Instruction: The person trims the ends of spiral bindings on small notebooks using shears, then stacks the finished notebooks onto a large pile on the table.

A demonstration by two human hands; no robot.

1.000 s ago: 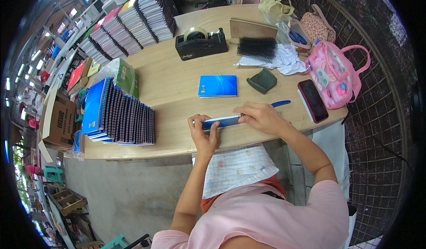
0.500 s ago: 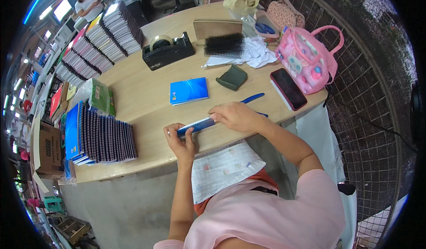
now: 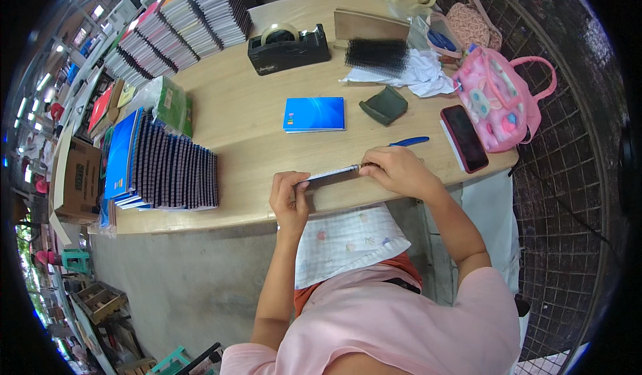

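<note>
Above the table's near edge, a thin blue notebook [image 3: 332,173] is held almost edge-on, its bound edge facing up. Its left end is pinched between the thumb and fingers of my left hand [image 3: 290,200]. My right hand [image 3: 399,170] closes on the right end, and its fingertips partly cover that corner. Just beyond my right hand lies a blue-handled tool [image 3: 410,141], its other parts hidden by the hand. Flat on the table ahead is another blue notebook [image 3: 314,114], with a dark green tray-like piece [image 3: 384,105] to its right.
Spiral-bound notebooks [image 3: 177,164] are stacked at left, taller stacks [image 3: 194,17] behind. A black tape dispenser [image 3: 289,49], black binding coils [image 3: 376,55] on white cloth [image 3: 428,74] and a wooden block [image 3: 370,26] stand farther back. A phone [image 3: 465,139] and pink bag [image 3: 498,97] are at right.
The held notebook has turned from showing its blue cover to nearly edge-on. The whole view has shifted, so table things appear farther right. Both hands still grip the notebook.
</note>
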